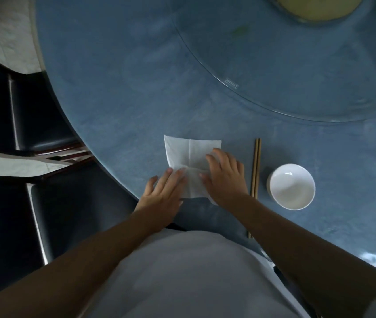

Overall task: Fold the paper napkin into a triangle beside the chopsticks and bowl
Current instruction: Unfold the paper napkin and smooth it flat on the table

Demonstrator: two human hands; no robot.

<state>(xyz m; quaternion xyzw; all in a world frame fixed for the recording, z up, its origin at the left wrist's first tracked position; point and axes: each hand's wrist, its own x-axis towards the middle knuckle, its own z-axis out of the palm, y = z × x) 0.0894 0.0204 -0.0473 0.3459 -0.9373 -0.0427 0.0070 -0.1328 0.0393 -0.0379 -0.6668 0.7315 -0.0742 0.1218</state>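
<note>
Our left hand (164, 191) lies flat, fingers straight, pinning the paper napkin (189, 161) near the table (113, 99) edge. Our right hand (224, 177) presses its right side, fingers spread. Chopsticks (256, 166) and bowl (292, 186) sit just beyond. We should lift one corner diagonally, aligning edges before creasing.

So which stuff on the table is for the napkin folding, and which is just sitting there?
For the job:
paper napkin, both hands pressing on it: left hand, right hand
chopsticks
white bowl

Just lying about:
glass turntable
yellow dish at the far edge
dark chairs
</note>
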